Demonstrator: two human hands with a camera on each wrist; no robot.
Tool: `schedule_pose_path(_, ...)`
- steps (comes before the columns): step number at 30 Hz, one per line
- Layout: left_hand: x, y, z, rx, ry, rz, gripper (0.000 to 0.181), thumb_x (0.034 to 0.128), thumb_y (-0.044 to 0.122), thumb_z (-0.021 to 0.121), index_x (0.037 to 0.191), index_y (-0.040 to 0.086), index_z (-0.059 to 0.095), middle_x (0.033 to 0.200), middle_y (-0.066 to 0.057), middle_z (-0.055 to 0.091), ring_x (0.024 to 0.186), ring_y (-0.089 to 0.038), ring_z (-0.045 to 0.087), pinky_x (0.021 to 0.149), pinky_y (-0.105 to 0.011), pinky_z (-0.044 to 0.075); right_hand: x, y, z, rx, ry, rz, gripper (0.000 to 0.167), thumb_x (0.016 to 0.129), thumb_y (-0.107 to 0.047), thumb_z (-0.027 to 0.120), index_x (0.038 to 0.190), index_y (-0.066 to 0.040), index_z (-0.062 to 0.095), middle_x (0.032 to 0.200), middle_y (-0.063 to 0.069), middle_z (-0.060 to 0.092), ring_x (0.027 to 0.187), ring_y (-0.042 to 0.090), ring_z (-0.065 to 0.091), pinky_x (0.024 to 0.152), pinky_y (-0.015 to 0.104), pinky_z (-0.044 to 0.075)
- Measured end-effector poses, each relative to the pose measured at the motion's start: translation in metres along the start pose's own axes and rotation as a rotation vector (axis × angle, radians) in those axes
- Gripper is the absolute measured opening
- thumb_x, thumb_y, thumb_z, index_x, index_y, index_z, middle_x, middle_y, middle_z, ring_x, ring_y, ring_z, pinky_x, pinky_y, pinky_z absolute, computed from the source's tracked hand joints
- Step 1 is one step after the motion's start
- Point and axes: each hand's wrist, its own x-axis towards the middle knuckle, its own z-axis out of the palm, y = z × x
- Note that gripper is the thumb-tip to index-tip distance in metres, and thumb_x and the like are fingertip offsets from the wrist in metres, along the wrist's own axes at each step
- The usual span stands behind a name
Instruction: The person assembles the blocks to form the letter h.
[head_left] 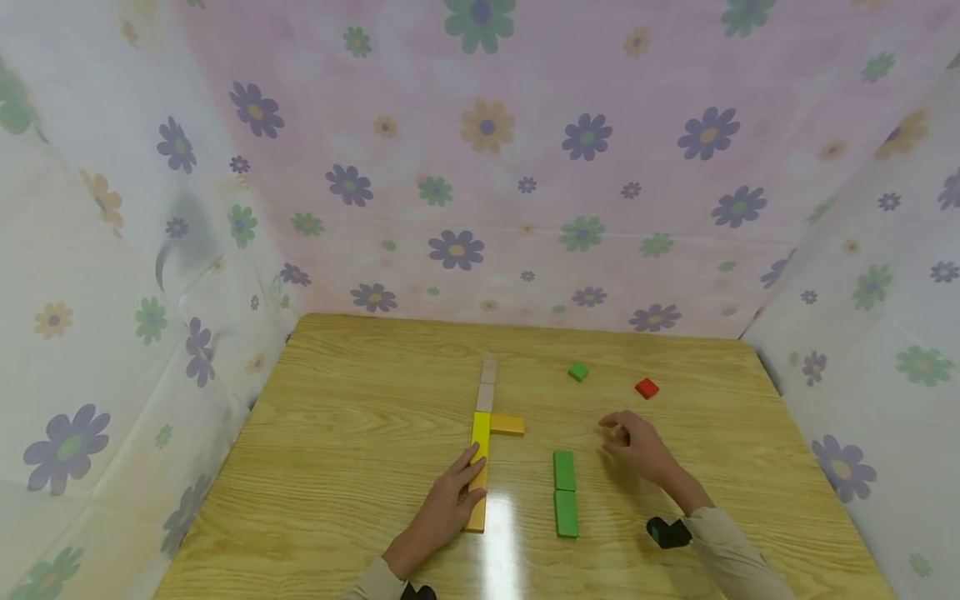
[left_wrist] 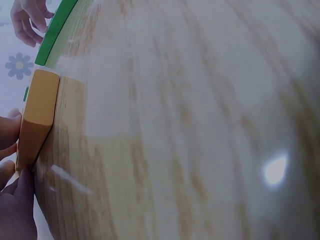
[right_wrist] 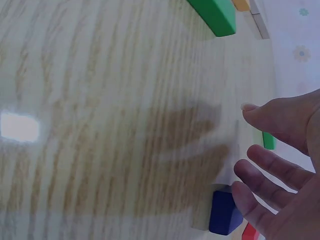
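My left hand rests on a straight row of blocks, its fingers laid over the yellow block and its thumb touching the orange block at the near end. Two pale wooden blocks carry the row on at the far end. Another orange block juts out to the right beside the yellow one. Over the table's right half hovers my right hand, fingers loosely bent, holding nothing. Close to its fingertips in the right wrist view is a dark blue block, which the head view does not show.
Two green blocks lie end to end between the hands. Farther back are a small green block and a red block. Flowered cloth hangs behind the wooden table and along both sides.
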Motion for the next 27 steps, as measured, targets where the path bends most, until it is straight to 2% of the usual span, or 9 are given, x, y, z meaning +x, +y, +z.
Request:
schedule_pose_path(7,0.001,0.001,0.0,-0.008,0.015,0.014,0.046,0.0965,0.013,0.055,0.136,-0.008,0.043,0.15,-0.021,0.027,0.135,-0.039,0.029,0.1,-0.048,0.038,-0.002,0.005,0.003,-0.017,0.023,-0.005,0.028,0.079,0.002,0.074,0.105,0.003,0.065,0.088,0.01,0.057,0.071,0.017,0.048,0.06,0.026,0.043)
schedule_pose_path(16,0.001,0.002,0.0,-0.012,0.003,-0.003,0.047,0.0972,0.014,0.054,0.137,-0.008,0.043,0.151,-0.02,0.027,0.136,-0.038,0.028,0.101,-0.048,0.037,-0.009,0.009,0.0,-0.02,0.066,0.041,0.027,0.079,0.003,0.073,0.105,0.003,0.065,0.096,0.014,0.059,0.078,0.025,0.056,0.063,0.03,0.047)
schedule_pose_path(27,0.0,-0.003,0.002,-0.003,0.015,-0.001,0.047,0.0977,0.016,0.053,0.137,-0.007,0.044,0.151,-0.019,0.027,0.136,-0.037,0.028,0.101,-0.048,0.036,-0.011,0.01,-0.004,-0.05,0.168,0.064,0.023,0.079,0.002,0.073,0.101,0.003,0.067,0.103,0.02,0.06,0.086,0.034,0.058,0.073,0.049,0.048)
